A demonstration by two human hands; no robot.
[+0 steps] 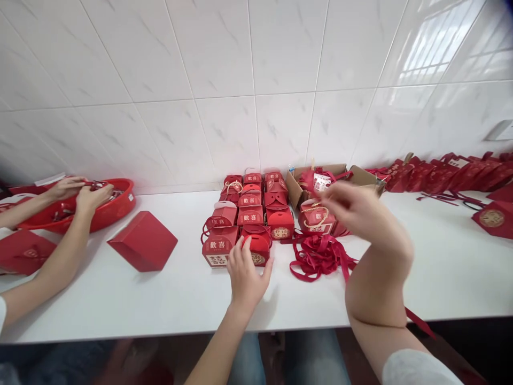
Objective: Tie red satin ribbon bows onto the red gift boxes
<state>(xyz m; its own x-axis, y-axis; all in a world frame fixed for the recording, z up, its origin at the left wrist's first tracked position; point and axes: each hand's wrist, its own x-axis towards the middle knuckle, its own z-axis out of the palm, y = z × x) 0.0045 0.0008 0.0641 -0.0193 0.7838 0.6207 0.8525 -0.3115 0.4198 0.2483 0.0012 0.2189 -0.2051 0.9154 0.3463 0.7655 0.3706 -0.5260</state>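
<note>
My left hand (245,270) grips a small red gift box (258,244) at the front of a block of several red gift boxes (250,206) on the white table (160,299). My right hand (352,208) is raised over a pile of red ribbon (318,256), its fingers blurred; what it holds, if anything, I cannot make out. Just behind that hand stands a red box with a cord handle (315,216).
An open cardboard carton (298,187) sits against the tiled wall. Flat red boxes (449,174) lie along the right. At left another person's hands (80,192) work over a red basin (116,206); a folded red box (143,240) lies nearby.
</note>
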